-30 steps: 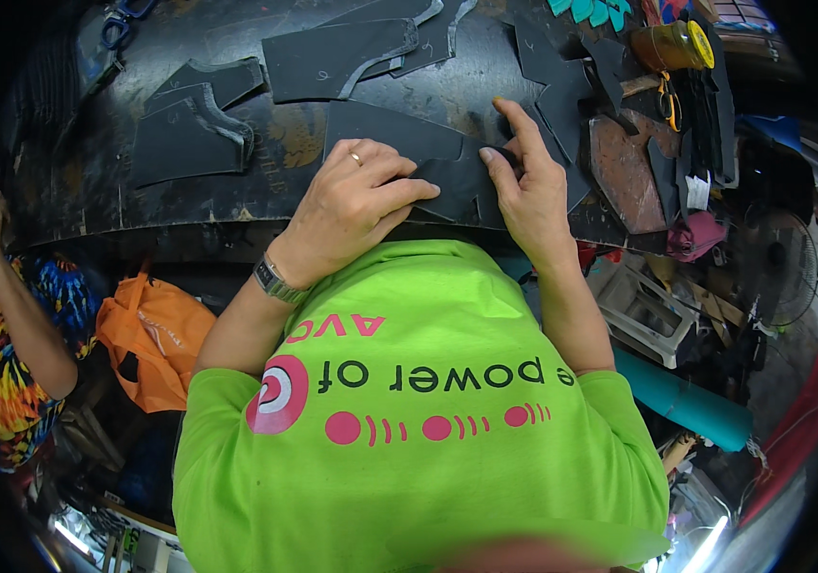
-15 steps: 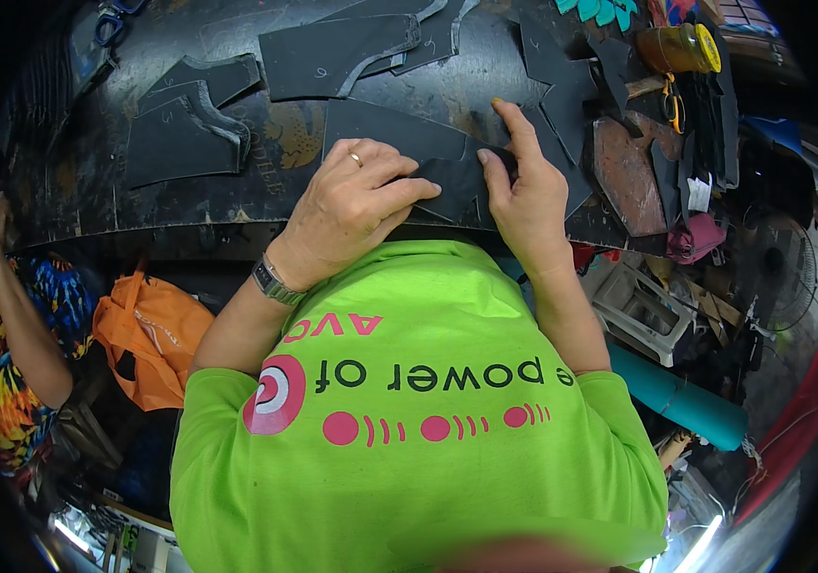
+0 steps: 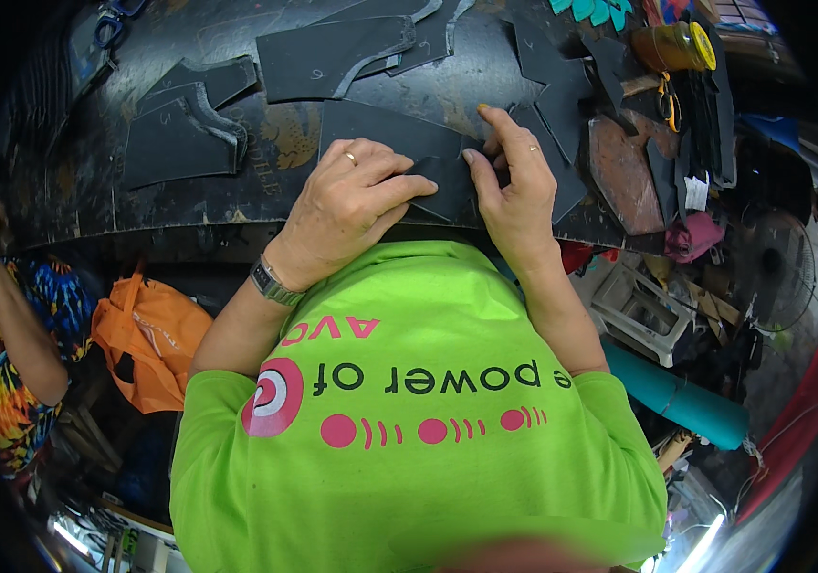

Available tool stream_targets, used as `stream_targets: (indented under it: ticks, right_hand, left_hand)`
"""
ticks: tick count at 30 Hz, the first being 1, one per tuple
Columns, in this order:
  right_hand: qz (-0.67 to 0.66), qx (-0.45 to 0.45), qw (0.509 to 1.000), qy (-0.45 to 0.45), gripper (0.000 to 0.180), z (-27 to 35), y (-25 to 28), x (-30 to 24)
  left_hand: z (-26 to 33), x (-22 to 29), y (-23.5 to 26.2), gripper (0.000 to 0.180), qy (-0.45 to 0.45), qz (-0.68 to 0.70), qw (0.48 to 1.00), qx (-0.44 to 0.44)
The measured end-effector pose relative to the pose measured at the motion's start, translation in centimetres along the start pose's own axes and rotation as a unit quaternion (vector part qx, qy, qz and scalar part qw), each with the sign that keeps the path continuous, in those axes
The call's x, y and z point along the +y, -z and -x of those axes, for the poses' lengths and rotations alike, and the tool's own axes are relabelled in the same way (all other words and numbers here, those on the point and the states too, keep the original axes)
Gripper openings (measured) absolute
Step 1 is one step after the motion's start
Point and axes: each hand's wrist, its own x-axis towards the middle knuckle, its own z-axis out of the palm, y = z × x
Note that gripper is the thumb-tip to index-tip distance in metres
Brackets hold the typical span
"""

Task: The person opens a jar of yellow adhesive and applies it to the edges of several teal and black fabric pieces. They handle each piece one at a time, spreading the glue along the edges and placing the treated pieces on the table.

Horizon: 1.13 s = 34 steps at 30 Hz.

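Note:
A small, dark, flat piece that looks like leather [image 3: 449,187] lies near the table's front edge, partly over a larger black cut panel [image 3: 371,124]. My left hand [image 3: 347,205], with a ring and a wristwatch, bends its fingers over the small piece and holds its left side; the thumb is partly hidden. On the right, my right hand [image 3: 521,186] is at the piece's other edge. Its thumb and yellow-tipped index finger stand apart, nothing visible between them; the other fingers curl. Whether it touches the piece I cannot tell.
More black cut panels [image 3: 180,134] lie left and at the back [image 3: 328,57]. Right are a brown board [image 3: 624,177], a jar with a yellow lid [image 3: 671,48], orange-handled scissors [image 3: 669,103] and a pink pouch [image 3: 693,237]. Another person's arm [image 3: 22,315] reaches the table's left edge.
My right hand has shifted slightly left, and its fingers have turned and curled more. My left hand stays in nearly the same place on the piece.

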Motion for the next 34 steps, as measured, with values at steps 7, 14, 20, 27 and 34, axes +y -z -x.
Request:
stream_targets:
  ticks: [7, 14, 20, 27, 34]
  right_hand:
    - [-0.054, -0.042, 0.986, -0.151, 0.053, -0.8, 0.1, -0.2]
    - [-0.029, -0.039, 0.991, -0.122, 0.057, -0.6, -0.1, -0.2]
    - [-0.002, -0.046, 0.993, -0.110, 0.055, -0.6, 0.0, -0.3]
    - [0.038, -0.069, 0.995, -0.062, 0.060, -0.6, 0.3, -0.7]
    - [0.118, -0.075, 0.990, -0.012, 0.076, -0.5, 0.0, -1.3]
  left_hand:
    - [0.3, 0.5, -0.2, 0.028, 0.010, 0.008, 1.000, 0.009]
    - [2.1, 1.1, -0.7, 0.033, 0.009, 0.031, 0.998, 0.049]
    - [2.1, 1.1, -0.9, 0.028, 0.027, 0.031, 0.998, 0.048]
    - [1.7, 1.0, -0.6, 0.022, 0.029, 0.024, 0.999, 0.020]
    - [1.7, 1.1, -0.5, 0.022, 0.042, 0.028, 0.999, 0.009]
